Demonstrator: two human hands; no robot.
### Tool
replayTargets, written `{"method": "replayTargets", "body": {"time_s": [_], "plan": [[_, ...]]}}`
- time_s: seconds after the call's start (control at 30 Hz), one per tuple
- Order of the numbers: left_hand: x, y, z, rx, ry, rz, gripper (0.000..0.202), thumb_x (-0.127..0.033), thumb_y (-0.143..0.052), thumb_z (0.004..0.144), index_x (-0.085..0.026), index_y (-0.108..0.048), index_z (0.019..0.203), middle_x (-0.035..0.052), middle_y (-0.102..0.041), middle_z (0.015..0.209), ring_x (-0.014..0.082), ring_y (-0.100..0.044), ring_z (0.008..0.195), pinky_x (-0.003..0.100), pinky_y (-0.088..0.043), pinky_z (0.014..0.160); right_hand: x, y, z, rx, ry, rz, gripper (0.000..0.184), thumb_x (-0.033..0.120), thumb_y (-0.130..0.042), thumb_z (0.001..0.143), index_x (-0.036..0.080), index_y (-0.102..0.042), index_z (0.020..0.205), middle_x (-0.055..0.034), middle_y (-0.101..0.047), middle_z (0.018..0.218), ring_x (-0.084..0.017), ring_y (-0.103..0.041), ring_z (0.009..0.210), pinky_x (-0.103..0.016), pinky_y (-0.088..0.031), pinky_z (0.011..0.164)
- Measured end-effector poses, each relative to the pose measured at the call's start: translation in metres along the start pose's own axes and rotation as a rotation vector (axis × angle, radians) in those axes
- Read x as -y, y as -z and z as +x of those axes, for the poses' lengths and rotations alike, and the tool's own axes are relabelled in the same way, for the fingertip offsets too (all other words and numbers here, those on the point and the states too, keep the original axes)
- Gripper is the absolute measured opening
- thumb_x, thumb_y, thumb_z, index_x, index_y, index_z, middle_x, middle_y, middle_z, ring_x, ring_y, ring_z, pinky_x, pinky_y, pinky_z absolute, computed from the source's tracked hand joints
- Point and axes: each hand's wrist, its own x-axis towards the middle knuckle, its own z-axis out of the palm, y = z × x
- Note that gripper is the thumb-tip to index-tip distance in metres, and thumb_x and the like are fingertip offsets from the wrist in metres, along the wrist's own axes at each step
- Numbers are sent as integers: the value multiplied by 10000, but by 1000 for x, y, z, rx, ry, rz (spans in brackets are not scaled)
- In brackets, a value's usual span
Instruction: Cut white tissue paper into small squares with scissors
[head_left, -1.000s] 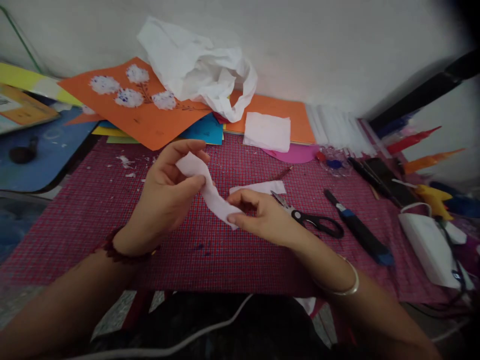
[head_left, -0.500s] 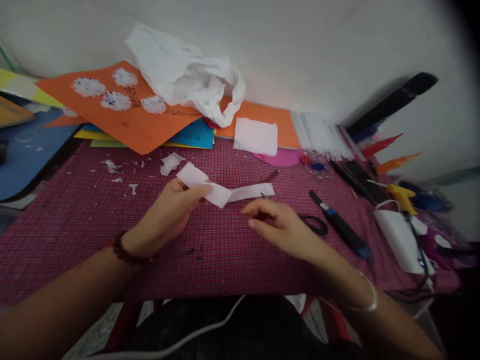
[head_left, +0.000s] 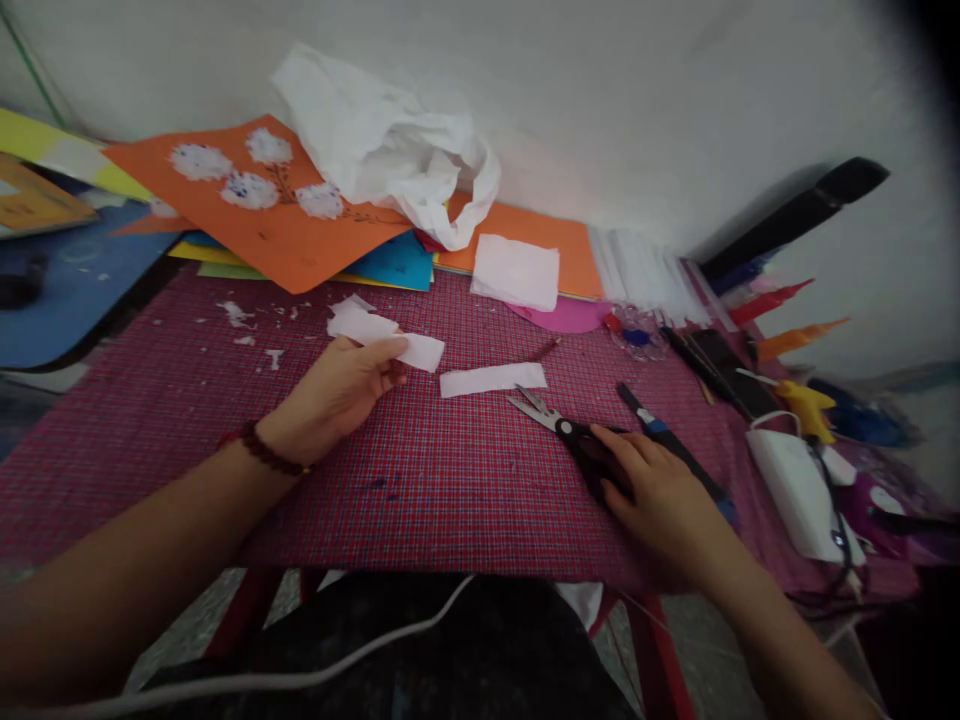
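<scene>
Paper strip (head_left: 390, 338) pinched by left hand (head_left: 337, 390), right hand (head_left: 664, 500) fingers (head_left: 611, 445) draped over scissors (head_left: 551, 420) handles on table (head_left: 420, 490), grip unclear.

Left wrist wears a bracelet (head_left: 266, 452) — round beads (dark red).

**Bench surface and items laid on it**

The bench (head_left: 450, 520) is covered by a red checked cloth (head_left: 172, 430). Scissors (head_left: 546, 416) are laid right of centre, blades pointed left, with a white paper strip (head_left: 493, 379) just beside the tips. A dark tool with a blue band (head_left: 651, 424) is laid just right of the scissors. White scraps (head_left: 238, 315) are scattered at the far left. Coloured sheets are stacked along the far edge, an orange sheet (head_left: 277, 248) uppermost, with a crumpled white bag (head_left: 390, 150) rested on them. A folded white tissue (head_left: 516, 271) is placed nearby.
</scene>
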Motion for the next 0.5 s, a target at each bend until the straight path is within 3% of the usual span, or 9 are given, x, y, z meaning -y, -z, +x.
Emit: {"method": "replayTargets", "body": {"time_s": [0.13, 0.27, 0.33, 0.5], "plan": [[3, 5, 3, 39, 6, -15, 89, -85, -731, 748, -133, -655, 755, 22, -681, 731, 81, -612, 609, 171, -484, 526, -8, -2, 6, -35, -75, 149, 460, 251, -612, 810, 178, -604, 1265, -134, -686, 1093, -316, -679, 986, -505, -555, 892], [3, 3, 2, 107, -5, -54, 117, -52, -730, 733, -129, -656, 780, 31, -697, 784, 96, -653, 678, 174, -513, 580, -1, 3, -1, -62, -189, 611, 473, 338, -692, 829, 241, -570, 1275, -89, -704, 1075, -255, -702, 942, -401, -586, 823], [1, 0, 0, 101, 4, -66, 152, -23, -725, 716, -138, -657, 789, 18, -695, 776, 109, -669, 691, 196, -537, 620, 14, 11, -3, 17, -186, 876, 543, 359, -701, 848, 273, -527, 1355, -74, -717, 1041, -229, -712, 913, -366, -590, 806], [-4, -5, -7, 115, 26, -64, 199, -5, -729, 705, -162, -678, 816, 8, -709, 794, 125, -679, 722, 237, -571, 705, 60, 20, 11, 422, -109, 1460, 578, 448, -723, 853, 255, -517, 1358, -58, -710, 912, -170, -688, 752, -311, -575, 687]]}}
